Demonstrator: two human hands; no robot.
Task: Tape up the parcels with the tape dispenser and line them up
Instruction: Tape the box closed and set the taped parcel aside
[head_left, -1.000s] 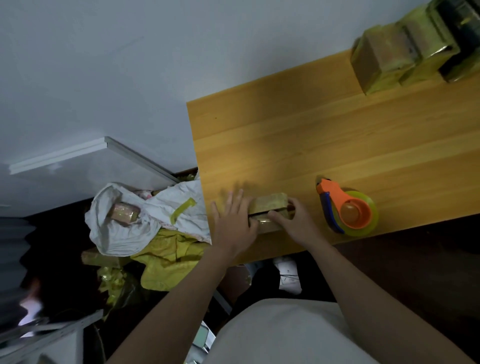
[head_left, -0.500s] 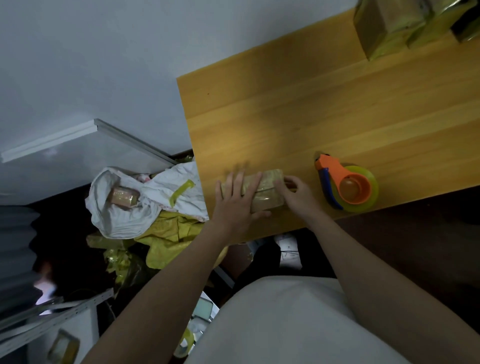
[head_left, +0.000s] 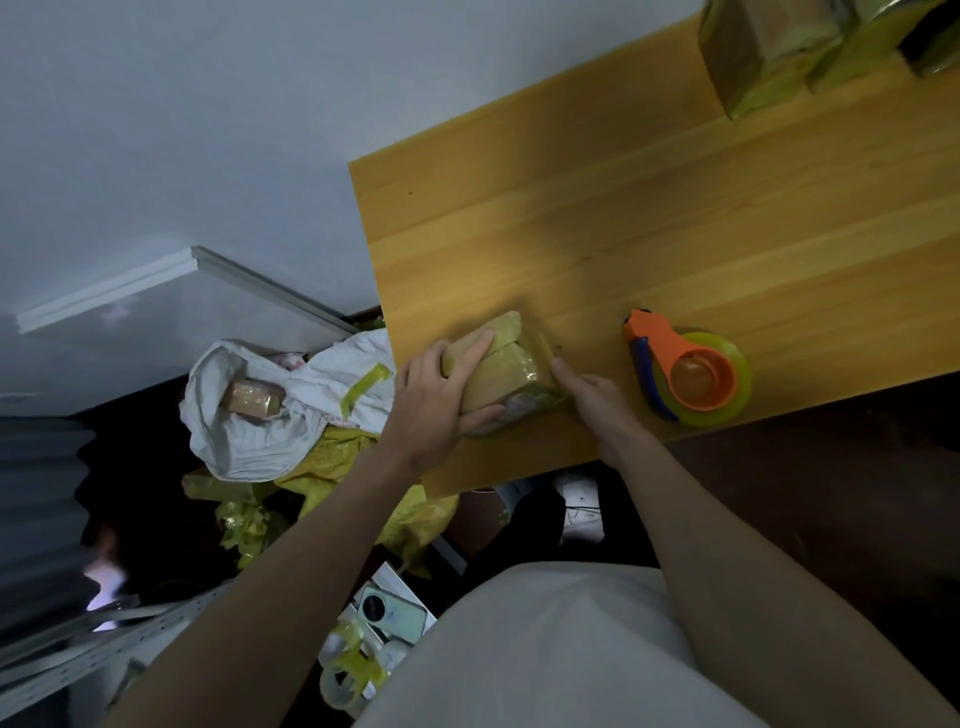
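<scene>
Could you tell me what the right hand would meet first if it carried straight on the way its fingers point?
The right hand points up-left; its fingers already touch the parcel, so it would meet that at once.

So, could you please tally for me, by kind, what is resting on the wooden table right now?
Parcel held in both hands: 1
Taped parcels lined up at the far corner, as far as the frame shows: 3
Tape dispenser: 1
Total: 5

both hands (head_left: 434, 395) on a taped parcel (head_left: 506, 374), tape dispenser (head_left: 685, 379) beside
</scene>
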